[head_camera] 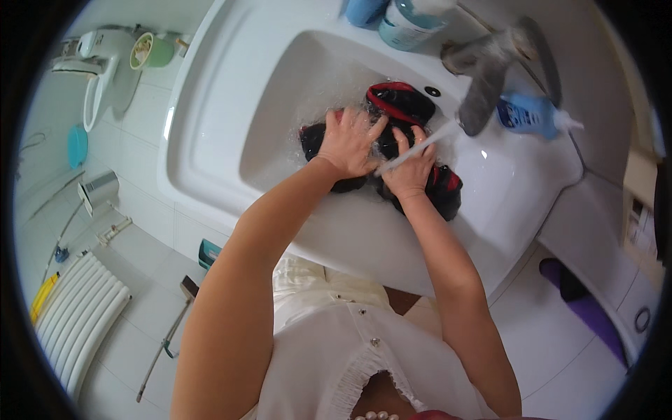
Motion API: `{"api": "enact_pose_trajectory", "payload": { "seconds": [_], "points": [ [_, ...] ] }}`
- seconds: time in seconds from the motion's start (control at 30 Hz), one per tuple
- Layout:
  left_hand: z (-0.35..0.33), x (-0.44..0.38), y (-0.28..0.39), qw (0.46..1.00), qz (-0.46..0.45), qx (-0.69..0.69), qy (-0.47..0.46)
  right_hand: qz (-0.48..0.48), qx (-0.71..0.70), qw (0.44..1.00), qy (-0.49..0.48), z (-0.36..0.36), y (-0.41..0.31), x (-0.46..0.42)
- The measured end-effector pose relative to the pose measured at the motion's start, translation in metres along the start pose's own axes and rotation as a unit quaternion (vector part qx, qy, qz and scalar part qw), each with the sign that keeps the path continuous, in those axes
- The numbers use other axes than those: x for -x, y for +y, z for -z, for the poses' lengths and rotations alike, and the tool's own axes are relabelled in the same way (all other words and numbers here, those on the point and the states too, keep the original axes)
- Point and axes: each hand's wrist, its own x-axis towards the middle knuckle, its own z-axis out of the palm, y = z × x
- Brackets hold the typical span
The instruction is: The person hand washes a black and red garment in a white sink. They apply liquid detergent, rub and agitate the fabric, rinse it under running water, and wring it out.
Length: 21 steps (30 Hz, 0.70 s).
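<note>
Wet black cloth with red trim (401,105) lies bunched in water in a white washbasin (268,131). My left hand (352,139) rests on the cloth with its fingers spread; whether it grips any is hidden. Beside it, my right hand (412,163) is on the same cloth, its fingers bent and partly sunk into the folds. A stream of water runs from the grey faucet (480,100) and passes over my right hand. More of the cloth sticks out to the right of my right wrist. Parts of the cloth are under my hands and the water.
A blue bottle with a white nozzle (527,115) lies beside the faucet. A teal-labelled container (409,26) and a blue one (365,10) stand at the basin's back rim. A white radiator (86,315), a toilet (113,68) and a green bin (155,51) are at the left.
</note>
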Motion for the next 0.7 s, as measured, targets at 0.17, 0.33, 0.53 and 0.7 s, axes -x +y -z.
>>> {"api": "enact_pose_trajectory", "payload": {
  "seconds": [0.17,0.33,0.53,0.7],
  "points": [
    [-0.017,-0.038,-0.011,0.994,-0.004,0.112,-0.001,-0.031,0.037,0.998,-0.035,-0.015,0.021,-0.022],
    [0.008,-0.061,-0.028,0.994,-0.002,0.105,0.030,-0.046,0.030,0.998,0.009,-0.013,0.017,-0.055],
    [0.066,-0.056,-0.045,0.938,0.166,0.305,-0.016,-0.309,-0.427,0.849,0.034,0.052,0.011,-0.033],
    [0.097,-0.017,-0.065,0.939,0.192,0.274,0.084,-0.433,-0.519,0.736,0.014,0.112,0.004,0.037]
  ]
}}
